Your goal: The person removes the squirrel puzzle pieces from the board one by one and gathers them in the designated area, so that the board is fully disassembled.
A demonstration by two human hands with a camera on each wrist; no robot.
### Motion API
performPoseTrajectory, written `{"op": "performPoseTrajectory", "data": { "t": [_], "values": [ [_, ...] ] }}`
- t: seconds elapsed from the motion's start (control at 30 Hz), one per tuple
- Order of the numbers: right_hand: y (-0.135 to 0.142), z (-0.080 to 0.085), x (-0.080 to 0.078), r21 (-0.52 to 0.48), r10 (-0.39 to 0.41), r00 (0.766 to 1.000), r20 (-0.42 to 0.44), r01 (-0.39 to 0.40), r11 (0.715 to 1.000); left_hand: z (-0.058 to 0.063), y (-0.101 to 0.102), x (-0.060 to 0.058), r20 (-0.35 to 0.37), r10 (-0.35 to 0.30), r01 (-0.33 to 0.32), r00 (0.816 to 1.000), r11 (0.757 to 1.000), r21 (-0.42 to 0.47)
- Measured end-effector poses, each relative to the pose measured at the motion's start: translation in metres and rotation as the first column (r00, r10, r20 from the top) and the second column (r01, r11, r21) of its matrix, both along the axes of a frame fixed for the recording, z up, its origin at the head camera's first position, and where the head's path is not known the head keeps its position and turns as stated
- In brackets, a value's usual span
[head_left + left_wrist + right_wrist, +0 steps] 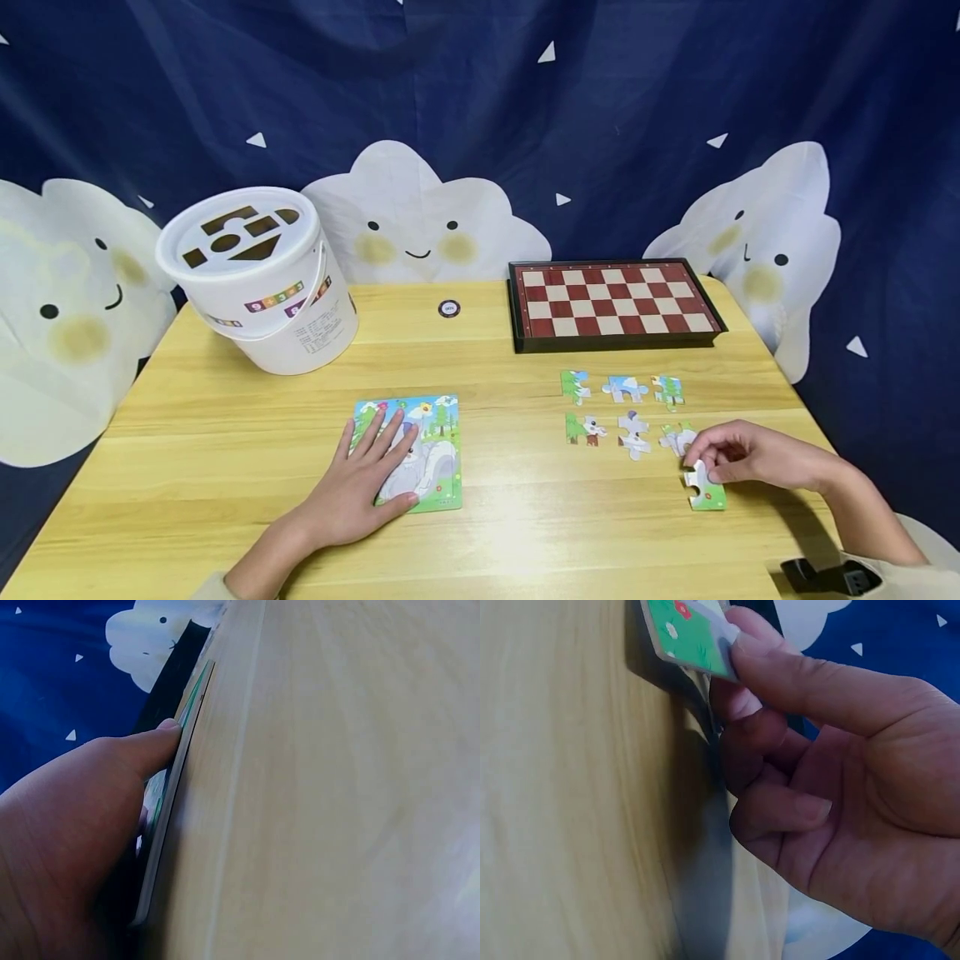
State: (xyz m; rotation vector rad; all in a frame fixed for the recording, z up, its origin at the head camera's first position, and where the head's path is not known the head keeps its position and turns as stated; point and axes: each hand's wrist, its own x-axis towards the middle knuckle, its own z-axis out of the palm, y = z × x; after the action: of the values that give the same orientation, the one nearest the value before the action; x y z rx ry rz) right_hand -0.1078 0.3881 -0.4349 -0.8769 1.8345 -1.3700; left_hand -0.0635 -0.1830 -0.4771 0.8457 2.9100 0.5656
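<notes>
My left hand [358,492] lies flat with spread fingers on a square puzzle board [444,450] printed with a grey animal, trees and flowers. In the left wrist view the thumb [161,742] rests along the board's edge. At the right of the table, my right hand [750,457] pinches a jigsaw piece [708,496], green with a red flower, between thumb and fingers. The right wrist view shows this piece [686,634] tilted, one edge raised off the wood. Beyond it lie several loose pieces in two rows, among them a grey one [634,435] and a tree piece [668,390].
A white bucket [330,333] with shape holes in its lid stands at the back left. A red and white checkered board [615,300] lies at the back right. Between them is a small round chip [448,308]. A dark blue curtain [480,83] with clouds hangs behind the wooden table [225,433].
</notes>
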Motion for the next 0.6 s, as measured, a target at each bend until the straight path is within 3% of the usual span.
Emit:
{"op": "performPoseTrajectory", "data": {
  "t": [0.17, 0.43, 0.6],
  "values": [
    [0.0012, -0.0029, 0.0001, 0.004, 0.001, 0.999, -0.043, -0.001, 1.0, -0.0006, 0.0, 0.0002, -0.003, 0.001, -0.001, 1.0, 1.0, 0.003],
    [0.0018, -0.0002, 0.0001, 0.013, -0.001, 1.0, -0.021, 0.001, 1.0, -0.0019, 0.0001, 0.0009, -0.007, -0.001, 0.001, 1.0, 1.0, 0.01],
    [-0.0067, 0.0065, 0.0008, 0.054, -0.059, 0.994, -0.087, 0.063, 0.997, -0.0018, 0.0, 0.0004, -0.017, -0.001, 0.001, 1.0, 1.0, 0.006]
  ]
}}
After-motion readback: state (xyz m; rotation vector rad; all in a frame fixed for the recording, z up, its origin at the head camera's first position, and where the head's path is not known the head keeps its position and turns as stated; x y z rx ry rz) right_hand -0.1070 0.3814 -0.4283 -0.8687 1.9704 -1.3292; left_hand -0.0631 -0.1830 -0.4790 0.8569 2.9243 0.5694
